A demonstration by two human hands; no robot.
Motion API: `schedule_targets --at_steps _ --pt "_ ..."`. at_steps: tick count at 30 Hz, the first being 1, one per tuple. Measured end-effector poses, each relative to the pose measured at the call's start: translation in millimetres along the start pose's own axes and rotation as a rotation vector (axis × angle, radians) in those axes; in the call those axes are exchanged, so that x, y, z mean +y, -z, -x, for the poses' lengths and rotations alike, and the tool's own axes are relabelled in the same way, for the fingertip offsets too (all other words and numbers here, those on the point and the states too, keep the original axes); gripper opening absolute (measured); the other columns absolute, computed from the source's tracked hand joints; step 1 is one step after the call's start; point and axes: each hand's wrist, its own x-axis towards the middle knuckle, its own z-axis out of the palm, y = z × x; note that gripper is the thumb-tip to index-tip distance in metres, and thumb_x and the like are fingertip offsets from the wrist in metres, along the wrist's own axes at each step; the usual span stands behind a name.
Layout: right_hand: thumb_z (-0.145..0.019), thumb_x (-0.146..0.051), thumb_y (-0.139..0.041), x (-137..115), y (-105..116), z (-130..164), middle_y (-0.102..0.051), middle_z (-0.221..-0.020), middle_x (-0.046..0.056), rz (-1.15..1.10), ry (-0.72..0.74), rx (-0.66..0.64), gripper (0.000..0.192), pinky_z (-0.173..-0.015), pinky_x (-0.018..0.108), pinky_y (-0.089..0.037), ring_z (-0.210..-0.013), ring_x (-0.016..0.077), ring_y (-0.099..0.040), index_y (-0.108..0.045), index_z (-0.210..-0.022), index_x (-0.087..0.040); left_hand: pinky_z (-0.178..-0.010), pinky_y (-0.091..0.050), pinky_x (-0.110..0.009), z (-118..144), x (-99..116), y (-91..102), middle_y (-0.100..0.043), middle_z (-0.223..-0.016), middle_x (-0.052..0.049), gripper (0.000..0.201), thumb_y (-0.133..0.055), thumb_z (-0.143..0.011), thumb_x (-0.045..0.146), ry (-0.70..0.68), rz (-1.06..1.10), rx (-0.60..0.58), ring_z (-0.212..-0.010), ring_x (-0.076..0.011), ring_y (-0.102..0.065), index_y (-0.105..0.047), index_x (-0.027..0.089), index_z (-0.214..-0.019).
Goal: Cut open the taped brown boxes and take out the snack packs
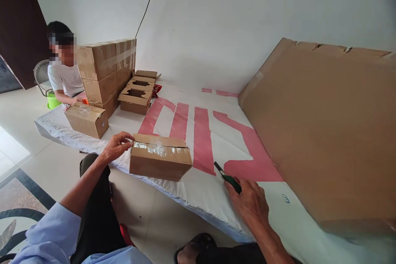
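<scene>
A brown cardboard box (161, 159) lies in front of me, with shiny clear tape along its top seam. My left hand (119, 145) is at its left end, fingers bent over the upper corner and gripping it. To the right of the box, my right hand (249, 200) is closed around the dark green handle of a utility knife (230, 179). The knife's narrow dark tip points up and left, apart from the box. Both the box and the knife are over a white sheet with red printing (202, 140).
Another person (66, 76) sits at the far left, a hand at an orange item behind a taped box (86, 119). Stacked boxes (105, 62) and opened cartons (136, 95) stand farther back. A large cardboard sheet (328, 132) leans at the right. A black cord (145, 12) hangs along the wall.
</scene>
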Motion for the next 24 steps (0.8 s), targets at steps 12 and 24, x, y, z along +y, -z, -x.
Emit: schedule_targets --at_steps 12,24 --pt "-0.095 -0.059 -0.044 3 -1 12 -0.072 -0.104 0.025 0.137 -0.145 -0.011 0.059 -0.082 0.056 -0.053 -0.096 0.0427 -0.064 -0.076 -0.114 -0.013 -0.075 -0.053 -0.028 4 -6 -5.3 -0.08 -0.093 -0.005 0.03 -0.085 -0.076 0.036 0.08 0.078 0.018 -0.089 -0.021 -0.074 -0.078 0.02 -0.1" --pt "-0.091 -0.058 -0.05 10 1 13 -0.07 -0.089 0.019 0.178 -0.147 -0.019 0.047 -0.071 0.051 -0.051 -0.085 0.0388 -0.064 -0.078 -0.093 -0.02 -0.098 -0.057 -0.037 -2 -12 -9.9 -0.081 -0.115 -0.009 0.022 -0.087 -0.069 0.029 0.059 0.083 0.079 -0.105 -0.0253 -0.074 -0.08 0.02 -0.088"
